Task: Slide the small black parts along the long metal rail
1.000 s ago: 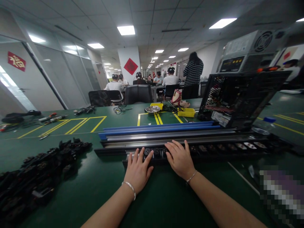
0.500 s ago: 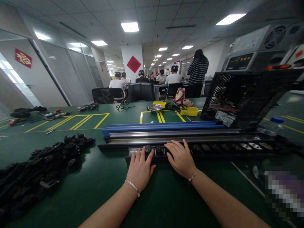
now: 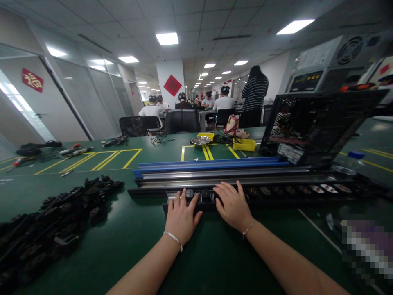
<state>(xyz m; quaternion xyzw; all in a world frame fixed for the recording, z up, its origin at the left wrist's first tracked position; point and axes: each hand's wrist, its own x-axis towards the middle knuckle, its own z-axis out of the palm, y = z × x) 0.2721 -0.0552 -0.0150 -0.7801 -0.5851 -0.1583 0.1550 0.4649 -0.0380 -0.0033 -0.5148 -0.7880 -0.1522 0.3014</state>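
Observation:
A long black channel-shaped rail lies across the table in front of me, with a row of small black modules set along it. My left hand lies over the rail's left end, fingers stretched and spread, fingertips on or just above the modules. To its right, my right hand rests over the same rail, open, its thumb apart from the fingers. Between the hands a black module shows in the channel. What lies under my palms and fingertips is hidden.
Behind the rail run silver-black rails and a blue rail. A heap of black modules spreads at left. An open computer case stands right, near a clear container. A metal bowl and yellow trays sit farther back.
The view has shifted very slightly. Both hands keep almost the same place and pose on the rail.

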